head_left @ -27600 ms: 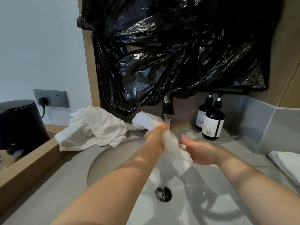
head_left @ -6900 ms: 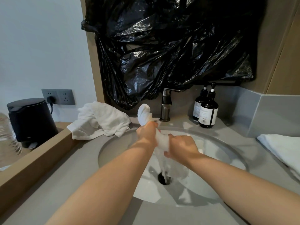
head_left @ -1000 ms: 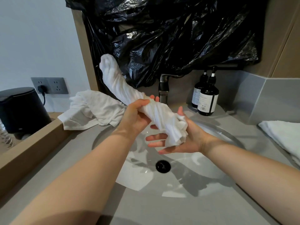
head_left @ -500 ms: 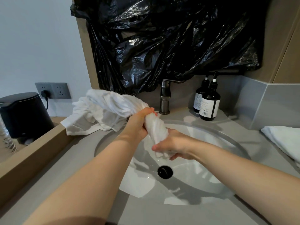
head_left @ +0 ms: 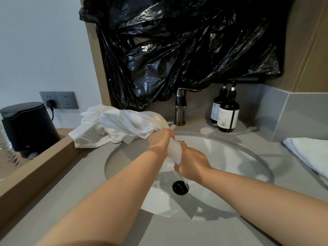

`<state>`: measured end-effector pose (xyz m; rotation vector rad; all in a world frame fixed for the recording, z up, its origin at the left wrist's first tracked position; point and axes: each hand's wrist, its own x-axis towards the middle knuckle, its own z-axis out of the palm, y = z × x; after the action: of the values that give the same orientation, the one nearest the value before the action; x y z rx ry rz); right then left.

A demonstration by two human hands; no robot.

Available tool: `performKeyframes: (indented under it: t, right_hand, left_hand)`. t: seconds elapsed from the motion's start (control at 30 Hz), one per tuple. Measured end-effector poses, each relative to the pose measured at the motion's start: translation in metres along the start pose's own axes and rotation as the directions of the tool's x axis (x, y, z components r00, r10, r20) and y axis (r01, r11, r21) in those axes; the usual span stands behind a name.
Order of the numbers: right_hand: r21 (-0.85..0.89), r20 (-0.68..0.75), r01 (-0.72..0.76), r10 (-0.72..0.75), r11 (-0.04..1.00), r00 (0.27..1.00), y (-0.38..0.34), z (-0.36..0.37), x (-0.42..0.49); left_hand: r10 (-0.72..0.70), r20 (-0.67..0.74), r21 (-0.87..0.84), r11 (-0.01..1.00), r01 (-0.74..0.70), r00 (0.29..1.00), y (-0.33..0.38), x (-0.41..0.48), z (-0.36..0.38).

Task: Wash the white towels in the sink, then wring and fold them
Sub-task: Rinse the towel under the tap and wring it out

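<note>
White towel (head_left: 131, 123): twisted into a rope above the sink (head_left: 248, 157); its loose end fans out leftward over the counter (head_left: 71, 183), its tight middle shows between both hands.
Left hand (head_left: 160, 139): fingers curled tight round the upper part of the twist, near the bowl's back rim.
Right hand (head_left: 191, 162): fist closed round the lower end, just below the other hand and above the drain (head_left: 180, 187).
Trickle (head_left: 182, 178): thin blurred water falls from under the right fist toward the drain.
Sink: white oval bowl sunk in the grey counter.
Heap (head_left: 88, 134): second white towel, crumpled on the counter left of the bowl, partly behind the fanned end.
Folded towel (head_left: 308, 153): flat on the counter at the right edge, well apart from the hands.
Tap (head_left: 180, 107): dark metal, upright behind the bowl, spout partly hidden by the plastic (head_left: 177, 50).
Plastic: black crinkled sheet covering the wall above the tap.
Bottles (head_left: 228, 114): two dark pump bottles with labels, right of the tap, one just before the other.
Bin (head_left: 26, 125): black, lidded, at far left beyond the counter's wooden edge (head_left: 35, 167).
Socket (head_left: 58, 99): grey double plate just above the bin, one black plug in it.
</note>
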<state>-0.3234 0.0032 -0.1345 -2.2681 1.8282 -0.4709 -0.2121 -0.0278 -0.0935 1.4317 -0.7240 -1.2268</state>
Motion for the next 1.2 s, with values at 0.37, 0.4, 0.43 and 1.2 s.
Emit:
performKeyframes:
  t: [0.37, 0.4, 0.43, 1.2]
  right_hand:
    - [0.076, 0.006, -0.022, 0.021, 0.997, 1.0, -0.003, -0.022, -0.004]
    - [0.113, 0.016, -0.021, 0.019, 0.993, 1.0, -0.003, -0.026, -0.005]
    - [0.144, 0.035, -0.016, 0.011, 0.989, 0.999, -0.004, -0.028, -0.007]
    - [-0.453, 0.085, 0.131, -0.104, 0.882, 0.991, 0.002, -0.002, -0.006]
  left_hand:
    - [0.027, 0.036, -0.152, 0.988, -0.022, 0.999, 0.013, -0.003, -0.004]
    - [0.025, 0.043, -0.198, 0.98, -0.016, 0.999, 0.014, -0.002, -0.005]
    - [0.028, 0.051, -0.237, 0.972, -0.015, 0.998, 0.013, -0.002, -0.005]
    - [0.098, -0.073, 0.291, 0.954, -0.073, 0.993, -0.017, 0.004, 0.003]
